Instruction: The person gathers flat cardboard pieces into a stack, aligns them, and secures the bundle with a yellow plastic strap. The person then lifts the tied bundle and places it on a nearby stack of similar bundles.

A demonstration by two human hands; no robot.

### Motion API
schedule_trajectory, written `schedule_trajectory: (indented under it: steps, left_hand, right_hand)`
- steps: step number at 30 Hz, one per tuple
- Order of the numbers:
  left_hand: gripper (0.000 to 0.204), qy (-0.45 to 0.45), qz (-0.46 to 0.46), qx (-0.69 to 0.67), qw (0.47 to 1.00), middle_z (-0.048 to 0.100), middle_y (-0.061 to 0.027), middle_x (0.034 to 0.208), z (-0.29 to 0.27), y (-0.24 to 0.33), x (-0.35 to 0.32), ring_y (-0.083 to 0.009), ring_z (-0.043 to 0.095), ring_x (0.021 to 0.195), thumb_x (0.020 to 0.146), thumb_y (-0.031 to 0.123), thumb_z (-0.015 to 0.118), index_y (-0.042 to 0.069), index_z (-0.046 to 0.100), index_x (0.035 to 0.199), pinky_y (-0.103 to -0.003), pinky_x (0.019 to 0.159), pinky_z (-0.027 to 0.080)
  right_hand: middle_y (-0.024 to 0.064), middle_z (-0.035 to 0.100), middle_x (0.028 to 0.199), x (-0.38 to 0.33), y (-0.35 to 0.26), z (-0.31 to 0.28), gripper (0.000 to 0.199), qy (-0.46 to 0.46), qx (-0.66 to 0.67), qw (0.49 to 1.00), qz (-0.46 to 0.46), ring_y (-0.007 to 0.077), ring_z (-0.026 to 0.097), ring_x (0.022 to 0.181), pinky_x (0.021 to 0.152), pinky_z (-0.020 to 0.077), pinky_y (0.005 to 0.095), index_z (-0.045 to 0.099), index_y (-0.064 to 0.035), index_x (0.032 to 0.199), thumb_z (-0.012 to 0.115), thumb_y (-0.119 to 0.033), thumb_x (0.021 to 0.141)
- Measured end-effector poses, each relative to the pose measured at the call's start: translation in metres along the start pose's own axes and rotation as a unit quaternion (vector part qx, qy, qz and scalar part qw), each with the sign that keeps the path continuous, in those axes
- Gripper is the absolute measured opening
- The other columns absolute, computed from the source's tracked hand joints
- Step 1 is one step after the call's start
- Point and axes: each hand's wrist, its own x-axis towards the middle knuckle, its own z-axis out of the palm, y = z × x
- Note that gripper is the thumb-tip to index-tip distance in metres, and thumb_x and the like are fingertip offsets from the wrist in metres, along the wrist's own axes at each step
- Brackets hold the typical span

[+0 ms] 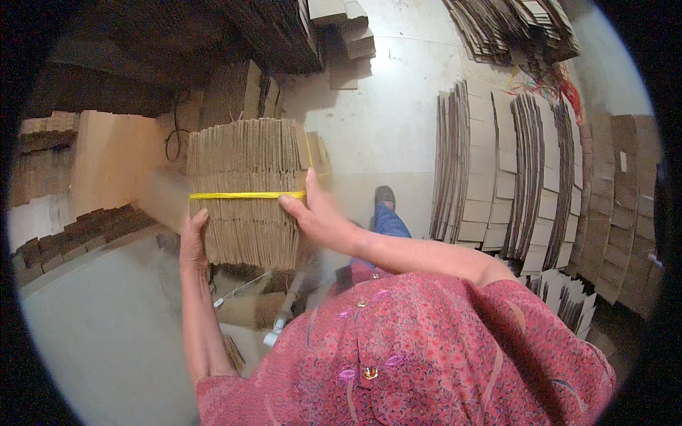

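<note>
Between my hands is a thick bundle of flat cardboard pieces (245, 160), their edges facing up. A yellow strap (238, 195) runs across the middle of the bundle and up its right side. My left hand (193, 238) grips the lower left side, its thumb on the edge and the other fingers mostly hidden. My right hand (316, 213) clasps the right side, thumb lying over the edges beside the strap and a finger pointing up along the side. What supports the bundle from below, if anything, is hidden.
Tall rows of stacked cardboard (479, 170) stand on the floor at the right, with another stack (511, 32) beyond them. A pale grey surface (106, 319) lies at the lower left. Dark cardboard piles (270, 35) rise at the far left. My foot (384, 195) is on the floor.
</note>
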Motion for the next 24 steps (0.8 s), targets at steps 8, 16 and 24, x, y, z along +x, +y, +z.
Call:
schedule_trajectory:
  steps: [8,16,24]
  left_hand:
    - [0.058,-0.004,-0.055,-0.016,0.998,0.053,-0.0086,0.11,-0.021,-0.006,0.011,-0.0209,0.053,0.1,0.075,0.028,0.057,0.003,0.039,0.124,-0.036,0.086,0.043]
    - [0.058,0.063,-0.061,0.061,0.994,0.051,-0.01,0.113,-0.012,0.005,-0.002,-0.0214,0.051,0.101,0.075,0.03,0.057,0.003,0.038,0.123,-0.036,0.086,0.042]
    - [0.062,0.113,-0.132,0.083,0.981,0.047,-0.0102,0.115,-0.001,0.014,0.0,-0.0237,0.045,0.106,0.075,0.036,0.057,0.003,0.037,0.123,-0.039,0.088,0.037]
  right_hand:
    - [0.0389,0.019,0.131,0.01,-0.013,-0.019,0.098,-0.058,-0.014,0.998,0.007,0.0445,0.029,0.122,0.101,0.027,0.0405,0.003,0.0122,0.132,0.049,-0.056,0.079]
    - [0.0371,0.007,0.136,0.026,-0.02,-0.03,0.11,-0.095,0.035,0.995,0.027,0.0413,0.015,0.13,0.106,0.0172,0.037,-0.002,0.01,0.133,0.061,-0.056,0.072]
    - [0.0369,0.003,0.136,0.036,-0.032,-0.034,0.114,-0.082,0.038,0.993,0.078,0.0399,0.011,0.131,0.107,0.0151,0.0356,-0.006,0.0057,0.135,0.065,-0.053,0.068]
